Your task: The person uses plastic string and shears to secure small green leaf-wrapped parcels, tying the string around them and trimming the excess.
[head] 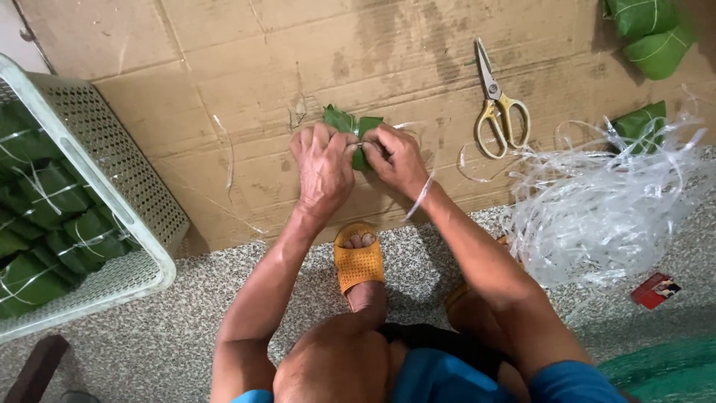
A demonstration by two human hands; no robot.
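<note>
Carefully: tying off a green leaf parcel (356, 134) with clear plastic strip (419, 195) on flattened cardboard (224, 89).

Both hands closed over parcel at cardboard centre, just ahead of orange sandal (358, 257). Left hand (322, 168) clamped on parcel's left half, fingers curled tight, pinning leaf folds. Right hand (399, 158) pinching strip end against parcel, fingertips shut; loose tail trailing past wrist. Keep left-hand pressure constant while cinching; pull strip evenly and flat across folds, avoiding tearing of leaf. Yellow-handled scissors (496, 104) near, right of hands; spare strip heap (597, 209) further right; white perforated basket (112, 149) of tied parcels well apart, left.
</note>
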